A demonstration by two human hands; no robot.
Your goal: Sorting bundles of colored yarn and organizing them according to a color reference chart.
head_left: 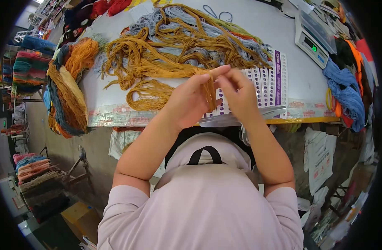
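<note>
White table (301,81) at twelve o'clock, mustard yarn (141,46) sprawled across it! Left hand (187,98) clamps mustard strands (209,92); right hand (243,95), at its three o'clock, crowds those fingertips, whether gripping thread, can't tell.

Green digits on scale display (311,44); pale lettering on purple card strip (278,79); red print on white sack (320,160)

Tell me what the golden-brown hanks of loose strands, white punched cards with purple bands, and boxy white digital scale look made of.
Golden-brown hanks: soft thread, slightly lustrous, cotton or synthetic unclear; fine strands droop and loop. 
Punched cards: smooth, probably paperboard, perhaps thin plastic; flat with crisp edges. 
White scale: likely moulded plastic, smooth; evenly coloured casing.
</note>
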